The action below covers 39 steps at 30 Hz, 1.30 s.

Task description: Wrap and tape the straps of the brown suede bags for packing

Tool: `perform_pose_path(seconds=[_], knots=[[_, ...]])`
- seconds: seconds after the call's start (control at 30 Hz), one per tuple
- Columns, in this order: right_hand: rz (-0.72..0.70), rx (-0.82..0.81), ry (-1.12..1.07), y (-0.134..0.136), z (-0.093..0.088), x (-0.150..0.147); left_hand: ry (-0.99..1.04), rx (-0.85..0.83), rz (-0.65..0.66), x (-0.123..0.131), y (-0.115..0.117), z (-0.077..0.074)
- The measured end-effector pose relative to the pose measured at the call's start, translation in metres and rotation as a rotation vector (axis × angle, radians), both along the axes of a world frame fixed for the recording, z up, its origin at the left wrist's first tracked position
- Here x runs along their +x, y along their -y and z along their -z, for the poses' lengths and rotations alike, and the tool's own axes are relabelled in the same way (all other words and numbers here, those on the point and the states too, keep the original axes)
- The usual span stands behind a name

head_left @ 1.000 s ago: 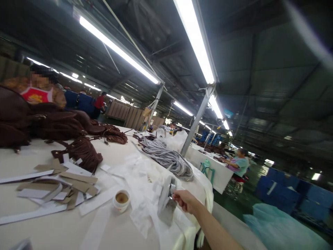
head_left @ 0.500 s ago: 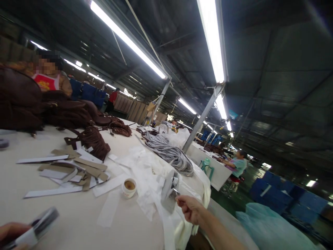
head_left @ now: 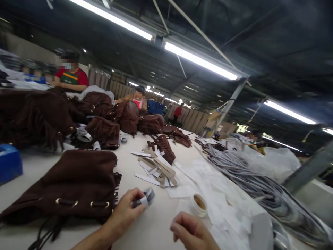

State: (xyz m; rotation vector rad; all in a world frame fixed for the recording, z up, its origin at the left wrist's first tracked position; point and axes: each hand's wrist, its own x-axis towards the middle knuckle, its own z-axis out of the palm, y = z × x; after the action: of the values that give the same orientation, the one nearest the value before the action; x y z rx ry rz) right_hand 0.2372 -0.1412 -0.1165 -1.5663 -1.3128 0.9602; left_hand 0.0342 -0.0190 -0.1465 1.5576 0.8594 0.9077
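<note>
My left hand is closed around a small dark strip with a white end, held just above the pale table. My right hand hovers beside it with fingers curled in; whether anything is in them I cannot make out. A brown suede drawstring bag with gold eyelets lies flat just left of my left hand. A small white cup of brown glue stands just beyond my right hand.
Card strips lie in a heap mid-table. More brown fringed bags are piled at the back. Grey cords run along the right side. A blue box sits at left. Other people work behind the piles.
My view has swung left and down, bringing the flat brown bag into sight. My right hand left the grey piece at the table edge and came in beside my left hand.
</note>
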Motion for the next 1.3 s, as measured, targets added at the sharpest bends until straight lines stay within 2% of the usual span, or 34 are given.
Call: perform_pose_path(seconds=[0.03, 0.1, 0.2, 0.3, 0.43, 0.67, 0.83, 0.97, 1.1, 1.2, 1.3], knots=[[-0.096, 0.018, 0.027, -0.015, 0.000, -0.018, -0.007, 0.024, -0.002, 0.000, 0.002, 0.000], [-0.148, 0.060, 0.058, -0.039, 0.005, -0.044, -0.004, 0.051, -0.002, -0.002, 0.002, 0.002], [-0.074, 0.114, 0.067, -0.058, 0.018, -0.059, 0.022, 0.058, -0.011, -0.002, 0.000, 0.007], [-0.017, 0.123, 0.071, -0.066, 0.025, -0.064, 0.064, 0.039, -0.017, -0.001, -0.005, 0.011], [0.059, 0.100, 0.101, -0.070, 0.021, -0.072, 0.128, 0.003, 0.012, -0.001, -0.009, 0.015], [0.164, 0.078, 0.115, -0.073, 0.015, -0.082, 0.146, 0.012, 0.015, -0.004, -0.009, 0.011], [0.093, 0.056, 0.051, -0.074, 0.025, -0.073, 0.133, -0.036, -0.050, -0.002, -0.009, 0.011], [0.041, 0.063, -0.063, -0.072, 0.038, -0.065, 0.203, -0.140, -0.009, 0.000, -0.009, 0.011], [0.073, 0.068, -0.154, -0.072, 0.042, -0.065, 0.227, -0.274, 0.051, -0.001, -0.011, 0.010], [0.126, 0.076, -0.091, -0.071, 0.037, -0.069, 0.172, -0.256, 0.076, -0.002, -0.011, 0.012], [0.160, 0.107, 0.011, -0.068, 0.031, -0.072, 0.083, -0.148, 0.080, -0.004, -0.010, 0.013]])
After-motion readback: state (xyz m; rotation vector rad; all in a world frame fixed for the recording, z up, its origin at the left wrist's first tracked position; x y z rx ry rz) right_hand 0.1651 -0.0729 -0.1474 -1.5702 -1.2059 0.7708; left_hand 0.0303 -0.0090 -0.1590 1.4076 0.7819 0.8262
